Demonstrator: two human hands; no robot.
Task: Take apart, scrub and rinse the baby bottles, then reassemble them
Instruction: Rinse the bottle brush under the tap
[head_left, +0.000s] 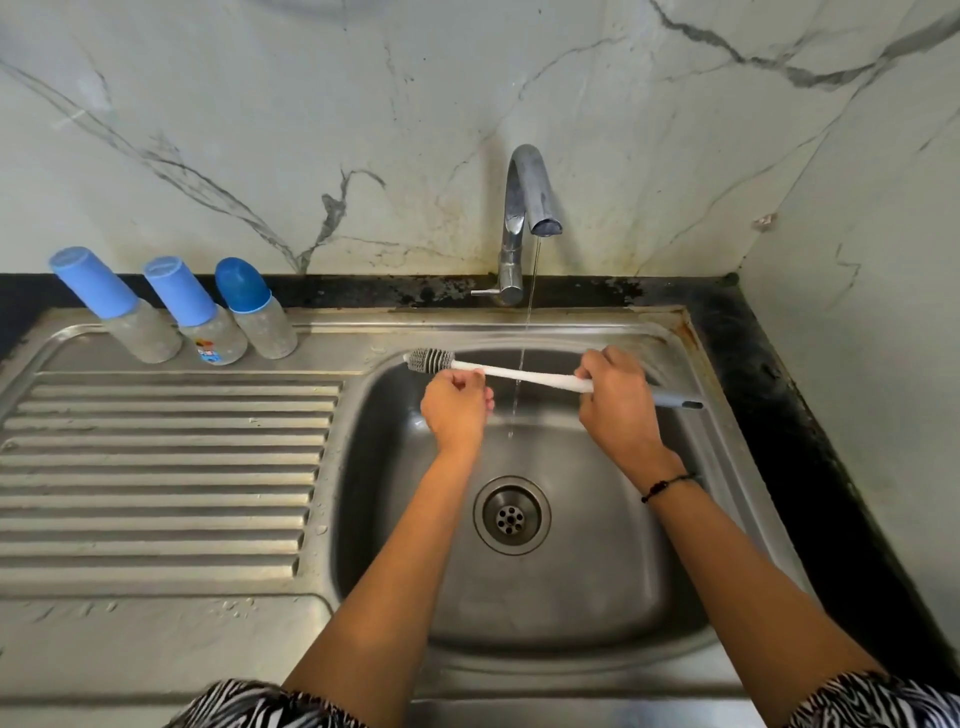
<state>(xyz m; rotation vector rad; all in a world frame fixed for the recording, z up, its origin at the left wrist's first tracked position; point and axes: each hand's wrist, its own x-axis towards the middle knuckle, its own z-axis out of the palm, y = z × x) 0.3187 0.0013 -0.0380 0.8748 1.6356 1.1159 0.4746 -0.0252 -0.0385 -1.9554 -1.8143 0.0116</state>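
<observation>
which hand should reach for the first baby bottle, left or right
Left, probably. The left hand only pinches the brush near its bristles and is nearer the three bottles on the drainboard. The right hand grips the brush handle and can keep it.

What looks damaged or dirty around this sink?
Rust marks the sink's back right rim corner, and dark grime stains the wall base behind the tap. The three bottles stand upright and capped; nothing is spilled.
</observation>
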